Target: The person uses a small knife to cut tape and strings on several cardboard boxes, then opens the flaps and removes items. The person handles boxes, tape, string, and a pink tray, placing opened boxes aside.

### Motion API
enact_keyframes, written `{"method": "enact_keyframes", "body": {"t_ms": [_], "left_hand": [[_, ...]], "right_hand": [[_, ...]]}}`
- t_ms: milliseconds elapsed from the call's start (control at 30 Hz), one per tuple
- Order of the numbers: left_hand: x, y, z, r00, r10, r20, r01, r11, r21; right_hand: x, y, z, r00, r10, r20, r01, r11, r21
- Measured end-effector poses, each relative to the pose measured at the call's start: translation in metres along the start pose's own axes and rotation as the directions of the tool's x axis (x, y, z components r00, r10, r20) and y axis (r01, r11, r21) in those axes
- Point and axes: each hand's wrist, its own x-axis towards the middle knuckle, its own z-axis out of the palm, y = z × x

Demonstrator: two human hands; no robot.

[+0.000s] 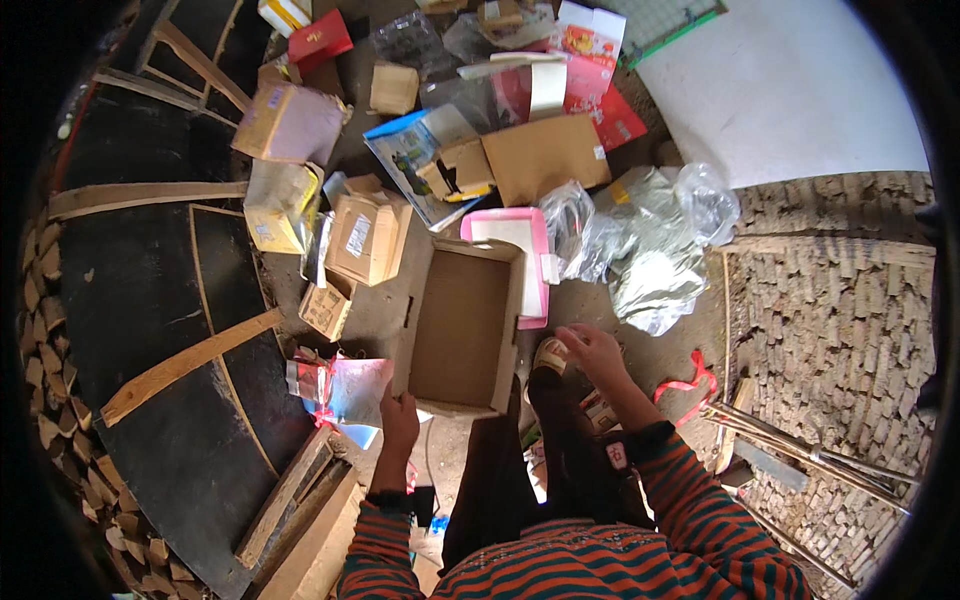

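My left hand grips the near left corner of a shallow open cardboard box. The box is held up in front of my legs, its brown inside facing me with nothing in it. My right hand is apart from the box, to its right, above my shoe. Its fingers are loosely bent and somewhat apart, with nothing visible in them. Behind the box lies a pink-rimmed tray or lid, partly covered by it. Left of my left hand is a shiny bundle with red ribbon.
Several cardboard boxes lie to the left and ahead. A flat brown carton, red packaging and clear plastic bags lie farther off. Wooden poles lean at the right by a brick wall. Dark panels with timber stand left.
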Motion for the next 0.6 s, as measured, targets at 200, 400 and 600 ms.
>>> {"method": "enact_keyframes", "body": {"t_ms": [200, 400, 600], "left_hand": [[-0.069, 0.066, -0.036, 0.988, 0.151, 0.026, -0.136, 0.943, -0.304], [-0.075, 0.095, -0.084, 0.982, 0.134, 0.13, -0.127, 0.99, -0.067], [-0.09, 0.118, -0.115, 0.982, 0.174, 0.08, -0.179, 0.981, 0.069]], "right_hand": [[-0.047, -0.089, 0.017, 0.998, -0.068, -0.002, 0.066, 0.979, -0.192], [-0.072, -0.156, 0.031, 0.851, -0.525, 0.026, 0.522, 0.838, -0.16], [-0.047, -0.198, 0.013, 0.865, -0.389, 0.316, 0.388, 0.919, 0.071]]}}
